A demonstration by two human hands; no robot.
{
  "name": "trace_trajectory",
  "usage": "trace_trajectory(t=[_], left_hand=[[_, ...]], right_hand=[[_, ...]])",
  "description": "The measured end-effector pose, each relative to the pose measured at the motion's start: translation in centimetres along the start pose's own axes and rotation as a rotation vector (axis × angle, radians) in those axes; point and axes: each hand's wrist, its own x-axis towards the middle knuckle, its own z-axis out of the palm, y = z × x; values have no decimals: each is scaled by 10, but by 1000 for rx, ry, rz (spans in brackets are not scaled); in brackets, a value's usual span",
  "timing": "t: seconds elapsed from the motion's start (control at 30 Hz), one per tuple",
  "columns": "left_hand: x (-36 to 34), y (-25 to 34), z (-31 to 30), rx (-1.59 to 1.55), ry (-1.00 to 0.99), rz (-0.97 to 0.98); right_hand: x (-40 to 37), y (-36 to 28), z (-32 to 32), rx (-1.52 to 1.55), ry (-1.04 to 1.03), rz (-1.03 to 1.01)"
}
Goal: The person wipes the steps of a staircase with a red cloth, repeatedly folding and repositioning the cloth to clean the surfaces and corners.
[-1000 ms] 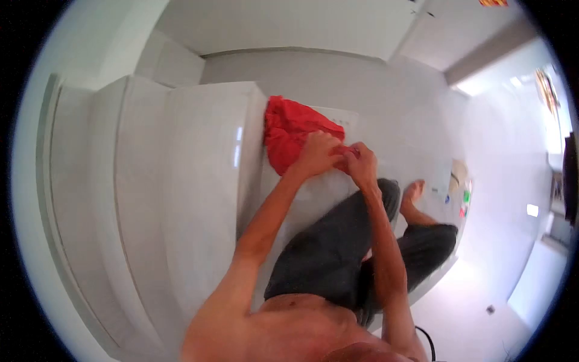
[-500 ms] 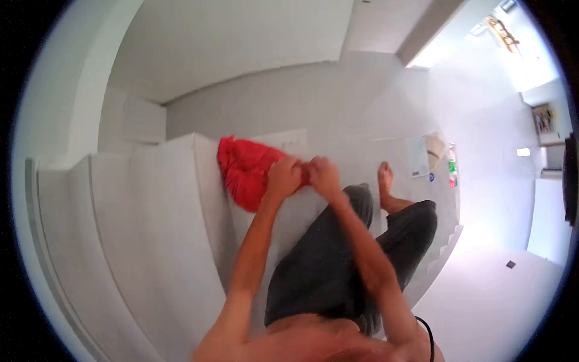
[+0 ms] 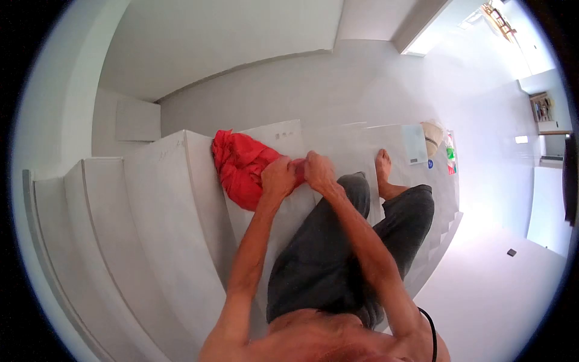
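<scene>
A bunched red cloth (image 3: 241,166) lies crumpled on the pale step, left of my hands. My left hand (image 3: 278,176) grips it at its right end, fingers closed. Just to the right, my right hand (image 3: 319,171) is closed on the same cloth in a pinch. A short strip of red fabric stretches between the two fists. The fingertips are partly hidden behind the hands and folds.
White stairs (image 3: 160,211) rise on the left. A clear plastic packet (image 3: 414,145), a beige item (image 3: 432,137) and a green-and-red packet (image 3: 450,154) lie beyond my bare foot (image 3: 382,166). A grey floor (image 3: 362,84) stretches ahead.
The view has shifted slightly, moving most things up and left in the picture. Both hands keep hold of the red cloth, and the strip between them shows more plainly.
</scene>
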Motion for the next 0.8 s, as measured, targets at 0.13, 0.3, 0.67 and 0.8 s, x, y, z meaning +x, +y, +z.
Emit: trace_trajectory(t=[0.13,0.3,0.67,0.8], left_hand=[[4,2,7,-2,88,-11],[12,6,22,-3,221,-17],[9,1,25,-76,264,9],[6,3,24,-49,262,-22]], right_hand=[[5,-15,1,0,6,97],[9,-19,1,-19,30,169],[13,-13,-3,-56,45,72],[5,-9,1,-44,80,73]])
